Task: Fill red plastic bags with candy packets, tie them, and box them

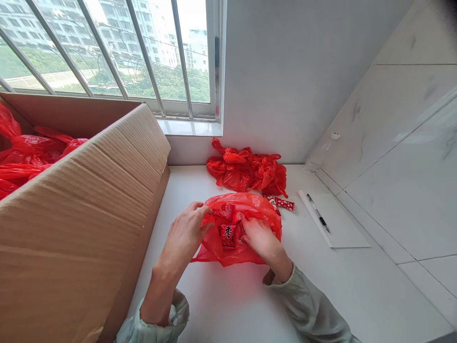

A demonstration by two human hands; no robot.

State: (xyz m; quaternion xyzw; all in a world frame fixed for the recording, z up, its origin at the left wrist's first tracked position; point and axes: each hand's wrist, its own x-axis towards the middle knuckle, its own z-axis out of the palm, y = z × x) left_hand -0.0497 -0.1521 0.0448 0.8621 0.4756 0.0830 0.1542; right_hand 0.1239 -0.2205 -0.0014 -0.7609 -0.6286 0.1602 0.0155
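Observation:
A red plastic bag (232,258) lies spread with its mouth up on the white table. Inside it are several small red snack packets, one of them a packet with a large dark character (228,234). At the bag's left rim is my left hand (187,230), thumb and fingers closed on the thin plastic. My right hand (262,237) reaches in over the right rim, its fingers bent among the packets; the fingertips are partly hidden, so what they grip cannot be made out. Two narrow red packets (284,204) lie just behind the bag on the right.
Knotted red bags (246,169) sit against the wall at the back. A big cardboard box (117,190) holding more red bags (34,150) stands left. On the right are white paper (341,233), a pen (318,213) and a clear bottle (317,157) by the tiled wall.

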